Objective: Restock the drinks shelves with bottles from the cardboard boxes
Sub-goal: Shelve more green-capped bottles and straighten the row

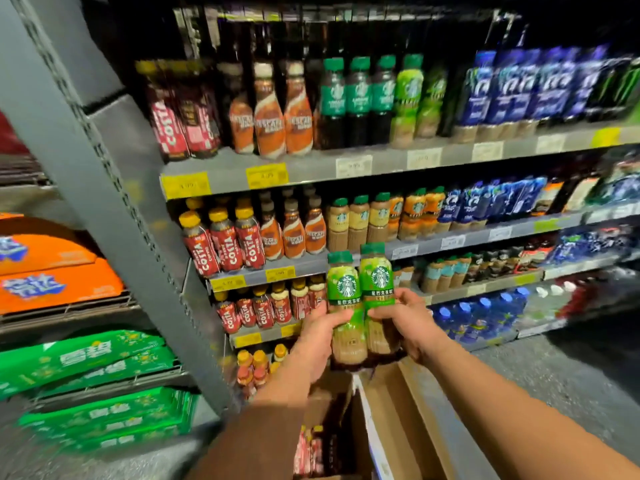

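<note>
While both hands are raised side by side before the grey metal drinks shelves (311,169), the left hand (317,336) grips one green-labelled plastic coffee bottle (344,294) and the right hand (407,323) grips a second green-labelled bottle (377,280), the two bottles touching. Just below them stands an open brown cardboard box (391,403). Behind, red-labelled coffee bottles (225,245) line the shelves. Left of a grey perforated upright (104,188) lie orange cartons (59,285) above green cartons (86,358). To the right is speckled grey floor (554,375).

Each hand, the left hand (317,336) and the right hand (408,322), gripped 1 of 2 green-labelled bottles (360,299) side by side above an open cardboard box (398,403), facing stocked drinks shelves (381,161).
</note>
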A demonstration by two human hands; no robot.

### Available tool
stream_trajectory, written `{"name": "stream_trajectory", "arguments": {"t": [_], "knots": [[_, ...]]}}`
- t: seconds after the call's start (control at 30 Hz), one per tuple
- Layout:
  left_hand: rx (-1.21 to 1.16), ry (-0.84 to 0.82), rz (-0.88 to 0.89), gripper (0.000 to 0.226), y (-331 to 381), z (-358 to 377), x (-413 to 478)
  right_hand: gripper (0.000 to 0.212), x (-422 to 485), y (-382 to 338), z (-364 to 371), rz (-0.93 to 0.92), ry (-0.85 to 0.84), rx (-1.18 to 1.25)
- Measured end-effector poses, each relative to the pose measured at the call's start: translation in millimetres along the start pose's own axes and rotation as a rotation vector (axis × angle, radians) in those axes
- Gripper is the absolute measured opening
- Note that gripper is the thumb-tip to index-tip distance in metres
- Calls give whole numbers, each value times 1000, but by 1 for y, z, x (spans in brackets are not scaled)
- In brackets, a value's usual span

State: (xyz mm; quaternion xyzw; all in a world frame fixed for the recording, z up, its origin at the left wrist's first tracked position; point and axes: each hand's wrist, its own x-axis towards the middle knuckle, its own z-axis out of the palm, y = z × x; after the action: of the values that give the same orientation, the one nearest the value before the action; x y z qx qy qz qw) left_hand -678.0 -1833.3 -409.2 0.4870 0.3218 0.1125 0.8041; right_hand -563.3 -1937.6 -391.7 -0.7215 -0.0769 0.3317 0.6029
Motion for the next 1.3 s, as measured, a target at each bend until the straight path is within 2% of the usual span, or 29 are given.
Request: {"name": "stream_trajectory", "arguments": {"t": [0.2,0.3,0.37,0.5,0.67,0.83,1.0,1.17,1.3], "knots": [[68,-40,136,24,77,44,-18,53,-23,-85,-23,-129,3,37],[94,-35,157,43,104,57,-16,57,-20,-110,-27,-177,24,44],[87,-48,202,36,122,64,-10,62,-15,-128,-28,-204,48,38],[105,-94,255,27,163,77,8,39,-3,-167,-27,-263,94,63],[150,-170,310,30,215,95,43,40,23,-214,-29,-328,169,120],[230,-235,369,31,237,127,71,42,44,-237,-52,-357,255,127],[241,-204,436,33,245,167,95,46,62,-254,-81,-383,297,165],[174,-169,484,37,256,214,121,48,93,-279,-121,-440,241,147],[167,-57,540,34,263,249,146,42,132,-301,-152,-492,171,82]]}}
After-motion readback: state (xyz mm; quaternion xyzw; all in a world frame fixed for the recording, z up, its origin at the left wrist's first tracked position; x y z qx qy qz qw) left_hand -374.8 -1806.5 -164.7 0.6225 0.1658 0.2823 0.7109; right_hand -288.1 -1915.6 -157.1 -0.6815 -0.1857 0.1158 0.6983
